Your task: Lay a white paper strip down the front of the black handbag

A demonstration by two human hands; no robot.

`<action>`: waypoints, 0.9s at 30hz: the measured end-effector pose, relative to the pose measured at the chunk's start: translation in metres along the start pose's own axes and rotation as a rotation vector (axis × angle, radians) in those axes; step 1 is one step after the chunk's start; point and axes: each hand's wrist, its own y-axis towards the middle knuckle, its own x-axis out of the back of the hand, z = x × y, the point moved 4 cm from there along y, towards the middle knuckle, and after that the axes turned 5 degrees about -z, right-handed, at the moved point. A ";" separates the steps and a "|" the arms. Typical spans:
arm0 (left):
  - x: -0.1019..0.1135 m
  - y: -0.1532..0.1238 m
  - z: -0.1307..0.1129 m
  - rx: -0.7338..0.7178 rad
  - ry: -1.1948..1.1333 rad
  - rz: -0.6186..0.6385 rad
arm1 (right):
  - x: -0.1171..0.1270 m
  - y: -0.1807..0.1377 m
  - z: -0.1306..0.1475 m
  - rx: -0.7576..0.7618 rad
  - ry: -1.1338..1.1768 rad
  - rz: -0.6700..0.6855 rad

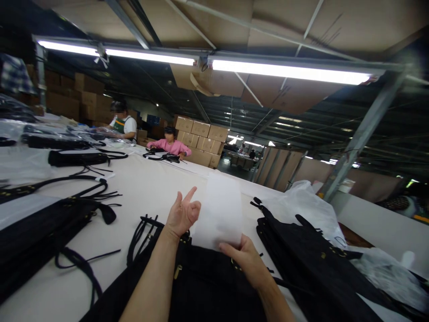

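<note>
A blank white paper sheet [219,208] stands upright at the top edge of a black bag [214,281] that lies in front of me. My right hand [246,259] pinches the sheet's lower right corner between thumb and fingers, close to the bag's brass-coloured fittings. Left of the sheet, my left hand [183,211] is raised with nothing in it; thumb and one finger stretch out while the others curl. Thin black straps [142,235] trail from the bag on its left side. My forearms cover part of the bag.
Black bags are stacked right [301,255] and left [50,228] on the white table [167,183]. Clear plastic bags [304,210] lie at right. Across the table, a person in pink [170,145] and another in white [125,125] work. Cartons [201,138] stand behind; lamps [288,71] hang above.
</note>
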 end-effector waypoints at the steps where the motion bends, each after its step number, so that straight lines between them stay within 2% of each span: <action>1: -0.004 0.000 -0.008 -0.022 0.008 -0.018 | -0.006 -0.008 0.007 -0.009 -0.066 0.063; 4: -0.019 -0.003 -0.028 -0.024 0.096 -0.040 | -0.029 -0.043 0.017 0.004 -0.267 0.226; 7: -0.038 -0.015 -0.045 0.015 0.267 -0.010 | -0.053 -0.087 0.009 0.004 -0.468 0.315; 10: -0.053 -0.045 -0.055 0.039 0.505 0.060 | -0.078 -0.133 -0.004 -0.011 -0.686 0.507; 12: -0.058 -0.078 -0.057 0.052 0.679 0.134 | -0.088 -0.159 -0.009 -0.012 -0.835 0.598; 17: -0.055 -0.194 -0.056 0.024 1.010 0.342 | -0.092 -0.197 -0.005 0.152 -0.986 0.443; 21: -0.048 -0.280 -0.049 -0.165 1.355 0.672 | -0.097 -0.214 -0.016 0.223 -1.032 0.375; 24: -0.036 -0.314 -0.039 -0.330 1.532 0.785 | -0.100 -0.226 -0.022 0.260 -1.067 0.344; 26: -0.028 -0.323 -0.033 -0.412 1.582 0.814 | -0.102 -0.237 -0.020 0.368 -1.089 0.318; 27: -0.024 -0.326 -0.030 -0.430 1.588 0.822 | -0.104 -0.244 -0.019 0.471 -1.104 0.312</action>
